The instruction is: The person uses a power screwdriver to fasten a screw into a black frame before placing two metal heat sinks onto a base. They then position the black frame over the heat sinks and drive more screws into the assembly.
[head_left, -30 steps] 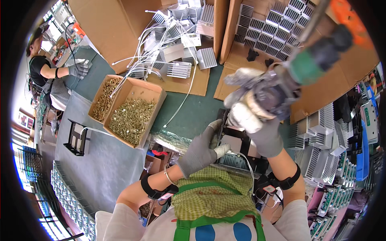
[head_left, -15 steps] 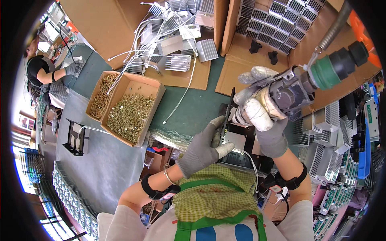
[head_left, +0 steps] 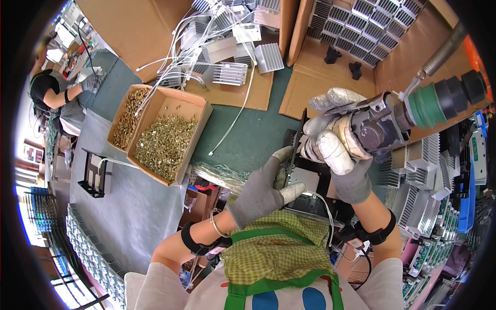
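My left hand (head_left: 261, 194), in a grey glove with pale fingertips, grips the near left side of a black metal frame (head_left: 294, 150), thumb on one side and fingers on the other. Inside the frame lies a silver plate (head_left: 304, 179), and a white cable (head_left: 328, 205) runs out from it toward my apron. My right hand (head_left: 349, 178), gloved with wrapped white fingertips, is closed around a power screwdriver (head_left: 374, 129) with a green collar. The tool lies tilted above the frame. Its tip is hidden behind my right fingers, so contact with a screw cannot be seen.
A cardboard box of small brass-coloured screws (head_left: 165, 147) stands left of my hands. Silver heat sinks (head_left: 230, 73) with white cables lie behind it. Stacked heat sinks (head_left: 356, 23) fill a carton at the back. A spring (head_left: 444, 49) holds the screwdriver. A co-worker (head_left: 51, 93) sits far left.
The screwdriver's rear end has shifted slightly right and down. Both hands keep their grips, and the left hand stays nearly still on the frame. The whole view has shifted a little.
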The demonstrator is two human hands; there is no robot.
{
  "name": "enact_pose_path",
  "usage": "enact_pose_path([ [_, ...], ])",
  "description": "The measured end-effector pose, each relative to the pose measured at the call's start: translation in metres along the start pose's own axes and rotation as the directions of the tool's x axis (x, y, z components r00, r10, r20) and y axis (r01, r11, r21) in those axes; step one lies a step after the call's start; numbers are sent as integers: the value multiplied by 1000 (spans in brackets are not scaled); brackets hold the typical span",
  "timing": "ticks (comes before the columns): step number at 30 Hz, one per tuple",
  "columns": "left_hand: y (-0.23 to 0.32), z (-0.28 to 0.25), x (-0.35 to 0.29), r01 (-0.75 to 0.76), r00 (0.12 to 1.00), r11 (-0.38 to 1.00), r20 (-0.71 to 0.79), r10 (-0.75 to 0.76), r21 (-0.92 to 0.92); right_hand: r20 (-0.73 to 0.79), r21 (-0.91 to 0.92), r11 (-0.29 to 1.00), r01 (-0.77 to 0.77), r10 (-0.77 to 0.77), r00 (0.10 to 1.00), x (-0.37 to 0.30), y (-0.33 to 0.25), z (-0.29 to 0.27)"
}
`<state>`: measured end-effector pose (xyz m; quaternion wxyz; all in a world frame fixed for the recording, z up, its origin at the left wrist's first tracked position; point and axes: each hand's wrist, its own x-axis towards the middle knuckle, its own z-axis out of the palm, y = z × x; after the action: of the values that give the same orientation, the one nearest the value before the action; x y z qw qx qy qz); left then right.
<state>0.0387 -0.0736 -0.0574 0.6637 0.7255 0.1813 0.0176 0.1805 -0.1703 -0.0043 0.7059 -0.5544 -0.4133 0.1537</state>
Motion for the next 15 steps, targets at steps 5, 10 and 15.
enact_pose_path([
  [5, -1, 2, 2, -91, 994, 994, -62, 95, 64, 121, -131, 991, 35, -19, 992, 2, -7, 1],
  [10, 5, -1, -1, -22, 999, 991, -38, 28, 132, 249, 87, 995, -53, 30, 968, 10, -5, 0],
  [15, -1, 2, 2, -81, 994, 995, -72, 85, 53, 28, 93, 994, 55, -58, 998, 9, 6, 11],
])
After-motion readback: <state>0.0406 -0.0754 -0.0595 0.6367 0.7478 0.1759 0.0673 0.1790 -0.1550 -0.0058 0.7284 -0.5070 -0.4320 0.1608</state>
